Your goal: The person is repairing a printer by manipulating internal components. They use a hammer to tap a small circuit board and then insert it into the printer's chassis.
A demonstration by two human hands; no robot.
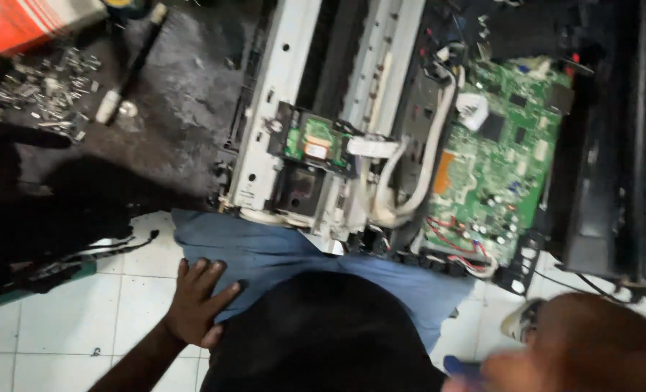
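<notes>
Two hands show, and neither touches the opened printer lying on the floor just beyond the person's knees, so the work on it looks paused. The left hand lies flat on the blue denim trouser leg, fingers spread and holding nothing. The right hand is a close blur at the lower right edge. A blue object sits just beside it, but I cannot tell whether the hand grips it or how its fingers stand.

Any reach into the printer would call for care. The green circuit board is bare, studded with small parts, and the pale flat ribbon cables loop loosely between it and the black carriage on its grey sheet-metal rail. Thin red wires curl at the board's near edge.

Well apart, at upper left, small bright metal screws lie heaped on a dark, grimy surface near a slim black-handled tool. White glazed tiles cover the floor.
</notes>
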